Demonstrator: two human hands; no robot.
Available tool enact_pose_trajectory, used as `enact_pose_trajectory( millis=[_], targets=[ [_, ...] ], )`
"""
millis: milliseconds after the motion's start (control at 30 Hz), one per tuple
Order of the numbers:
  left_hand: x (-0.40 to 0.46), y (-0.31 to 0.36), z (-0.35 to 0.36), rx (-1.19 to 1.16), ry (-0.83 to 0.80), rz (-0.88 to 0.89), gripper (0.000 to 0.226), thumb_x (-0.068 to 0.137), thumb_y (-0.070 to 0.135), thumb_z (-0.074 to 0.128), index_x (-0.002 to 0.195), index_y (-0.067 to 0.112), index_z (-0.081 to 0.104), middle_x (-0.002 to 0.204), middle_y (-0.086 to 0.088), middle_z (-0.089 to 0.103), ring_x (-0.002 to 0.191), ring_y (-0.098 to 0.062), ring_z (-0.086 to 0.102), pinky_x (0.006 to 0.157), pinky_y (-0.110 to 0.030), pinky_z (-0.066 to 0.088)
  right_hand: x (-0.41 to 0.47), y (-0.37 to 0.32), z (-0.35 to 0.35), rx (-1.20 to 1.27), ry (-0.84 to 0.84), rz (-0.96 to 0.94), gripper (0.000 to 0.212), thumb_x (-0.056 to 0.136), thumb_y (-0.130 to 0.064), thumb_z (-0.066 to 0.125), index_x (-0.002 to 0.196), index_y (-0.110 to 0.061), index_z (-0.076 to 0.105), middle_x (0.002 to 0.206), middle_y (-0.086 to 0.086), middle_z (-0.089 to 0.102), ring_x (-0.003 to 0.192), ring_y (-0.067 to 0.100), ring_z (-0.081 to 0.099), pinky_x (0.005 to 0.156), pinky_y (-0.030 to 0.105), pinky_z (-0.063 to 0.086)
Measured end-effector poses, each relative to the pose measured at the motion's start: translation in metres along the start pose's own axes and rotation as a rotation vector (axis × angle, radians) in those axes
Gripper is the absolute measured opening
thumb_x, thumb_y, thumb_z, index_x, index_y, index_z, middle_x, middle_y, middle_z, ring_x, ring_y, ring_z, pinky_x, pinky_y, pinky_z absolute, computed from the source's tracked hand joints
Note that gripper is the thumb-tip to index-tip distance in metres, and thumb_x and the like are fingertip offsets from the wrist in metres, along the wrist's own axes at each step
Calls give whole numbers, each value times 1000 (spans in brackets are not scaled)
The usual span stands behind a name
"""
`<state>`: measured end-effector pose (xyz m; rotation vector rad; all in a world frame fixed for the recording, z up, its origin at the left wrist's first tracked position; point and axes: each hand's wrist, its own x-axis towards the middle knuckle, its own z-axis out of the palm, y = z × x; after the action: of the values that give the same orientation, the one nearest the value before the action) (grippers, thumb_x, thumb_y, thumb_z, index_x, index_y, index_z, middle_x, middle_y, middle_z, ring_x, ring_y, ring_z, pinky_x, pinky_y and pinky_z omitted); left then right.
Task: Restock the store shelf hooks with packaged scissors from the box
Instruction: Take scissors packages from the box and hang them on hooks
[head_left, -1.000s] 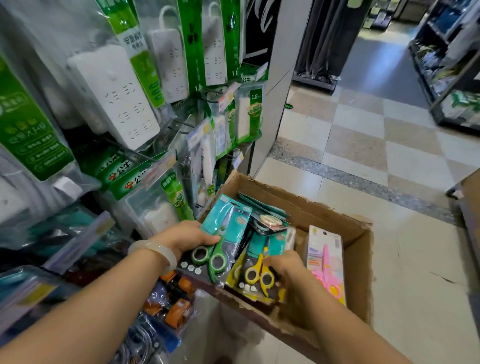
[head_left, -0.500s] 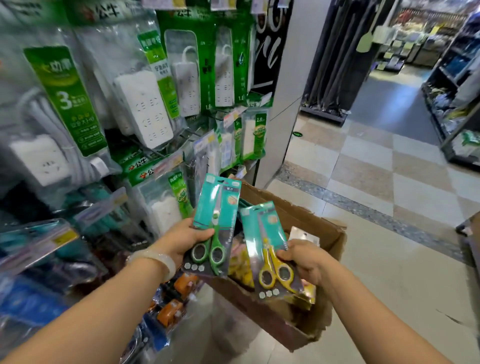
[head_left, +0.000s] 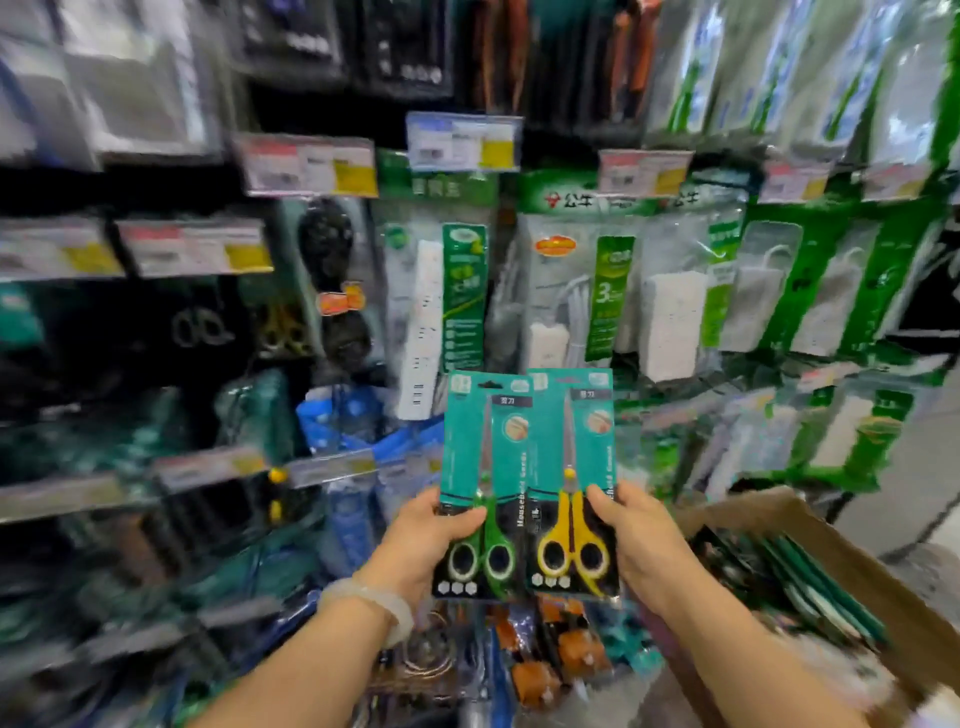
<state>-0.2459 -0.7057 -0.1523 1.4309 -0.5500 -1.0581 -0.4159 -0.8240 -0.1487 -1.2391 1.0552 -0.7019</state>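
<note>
Head view: the left hand (head_left: 426, 545) grips the green-handled scissors pack (head_left: 480, 483) by its lower left edge, thumb across the front, while the right hand (head_left: 631, 540) pinches the yellow-handled scissors pack (head_left: 571, 478) by its lower right edge — both cards upright, side by side, edges overlapping at centre frame. The box (head_left: 831, 545) with more teal packs sits at 4 o'clock. To hang them well, I'd free one hand's worth at a time and line the card's top slot squarely with a hook. No bare hook shows clearly; the likely scissors row is dark and blurred at 9 o'clock. Power strip packs (head_left: 613, 291) at 12 o'clock and price tags (head_left: 306, 163) at 11 crowd the approach — snags seem likely.
</note>
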Motion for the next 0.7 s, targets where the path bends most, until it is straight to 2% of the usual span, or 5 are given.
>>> enact_pose_trajectory(
  millis=[200, 300, 467, 567, 700],
  targets=[
    [-40, 13, -107, 90, 245, 49, 15, 83, 2, 67, 93, 13, 67, 98, -10, 73, 89, -21, 68, 84, -33, 54, -6, 4, 126, -16, -226, -7, 11, 92, -12, 55, 94, -5, 63, 94, 17, 72, 91, 33, 66, 90, 52, 49],
    [-56, 20, -149, 79, 324, 66, 19, 85, 2, 63, 104, 7, 65, 103, -11, 72, 97, -25, 67, 86, -36, 52, -8, 6, 178, -44, -278, -27, 10, 91, -14, 57, 91, -7, 64, 98, 20, 70, 95, 36, 65, 93, 55, 47],
    [-68, 38, -215, -28, 420, 104, 22, 86, -4, 59, 106, 5, 64, 100, -12, 72, 94, -28, 67, 77, -33, 53, 7, 14, 250, -88, -330, -117, 45, 77, -41, 63, 97, 0, 56, 109, 34, 55, 92, 45, 60, 93, 64, 41],
    [-69, 54, -244, -19, 405, 140, 20, 86, -5, 58, 102, 6, 63, 100, -12, 71, 92, -26, 65, 77, -29, 51, -5, -12, 280, -46, -308, -108, 28, 88, -34, 60, 104, -11, 61, 114, 18, 64, 106, 33, 60, 97, 54, 45],
    [-61, 71, -265, -15, 363, 191, 21, 87, -2, 59, 105, 8, 63, 99, -8, 72, 95, -24, 66, 79, -31, 51, -4, -46, 304, -28, -251, -235, 11, 92, -23, 56, 85, -19, 63, 96, 11, 69, 90, 26, 62, 85, 45, 49]
  ],
)
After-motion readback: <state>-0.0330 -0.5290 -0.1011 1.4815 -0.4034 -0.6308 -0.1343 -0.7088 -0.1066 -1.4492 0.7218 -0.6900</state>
